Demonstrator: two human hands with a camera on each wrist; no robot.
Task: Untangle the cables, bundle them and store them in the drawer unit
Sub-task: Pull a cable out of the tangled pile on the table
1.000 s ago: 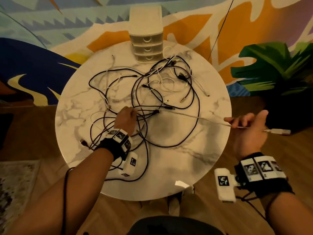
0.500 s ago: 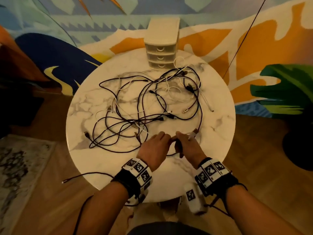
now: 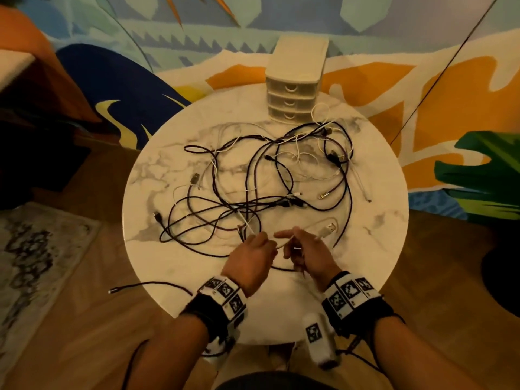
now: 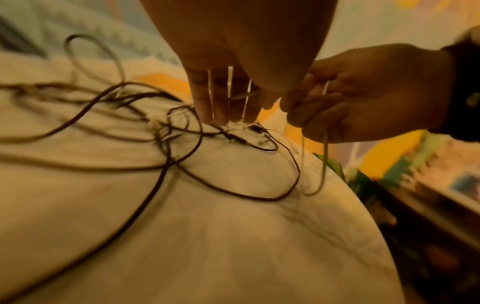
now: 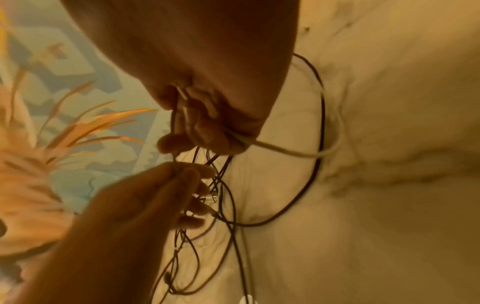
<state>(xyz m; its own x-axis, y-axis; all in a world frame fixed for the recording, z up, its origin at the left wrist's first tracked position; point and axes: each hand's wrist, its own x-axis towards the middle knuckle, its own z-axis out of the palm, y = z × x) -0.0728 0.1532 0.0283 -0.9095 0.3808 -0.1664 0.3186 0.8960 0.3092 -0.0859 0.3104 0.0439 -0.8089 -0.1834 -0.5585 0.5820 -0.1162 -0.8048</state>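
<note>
Cable work, near edge of the round marble worktop (image 3: 374,229). Both hands sit close together, just above the surface. Left hand (image 3: 250,258) pinches a white cable (image 3: 311,227) between thumb and fingertips; right hand (image 3: 308,253) has its fingers curled round the same strand, index finger pointing toward the left hand. Each grip is clenched on that white cable, neither released. I judge I hold it at 2 near points so the slack between them can be folded into a loop, start of a bundle.

White cable's plug (image 3: 329,228) lies on the marble just beyond my right hand. Rest of the tangle of cables (image 3: 253,192), mostly dark with a few thin white ones, sprawls across the middle of the worktop, unsorted. Drawer unit (image 3: 295,88) stands at the far edge, 3 drawers, all closed. 1 dark cable end (image 3: 114,290) hangs off the near left rim.

Head view gives layout but hides my fingertips. Left wrist view shows a loop of pale cable (image 4: 322,160) hanging down from the right hand, and thin white strands running between my left fingers (image 4: 202,98). Right wrist view shows dark cables passing close by both grips; whether any is caught in them I cannot tell through the blur.
</note>
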